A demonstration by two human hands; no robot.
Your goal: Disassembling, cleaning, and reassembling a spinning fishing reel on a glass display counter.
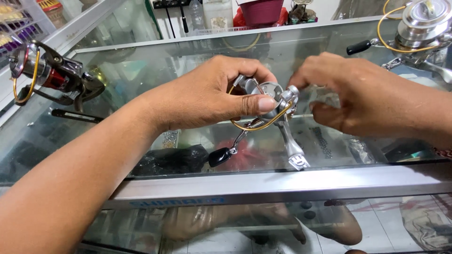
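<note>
Glass-topped display case serves as the worktop [329,42] at what looks like a tackle counter, where a person works on a silver spinning reel [270,101] held just above the glass. That reel is the landmark: the left hand [212,94] wraps its body from the left, thumb pressed across the front beside the gold bail wire [256,126], while the right hand [362,94] comes in from the right, fingertips pinched at the top of the rotor; whether they grip a small part cannot be told. Below the reel hang its black-knobbed handle [220,156] and its metal foot [294,153], both clear of the glass. Far left of it a red-and-black reel [52,73] lies on the worktop; up and to the right rests another silver reel [419,28]. Behind, a dark red basket [261,11] stands on a shelf.

Doing this well appears to call for a steady left-hand clamp so the body cannot twist, light fingertip pressure from the right, and work kept low over the glass so a dropped piece stays within reach.
</note>
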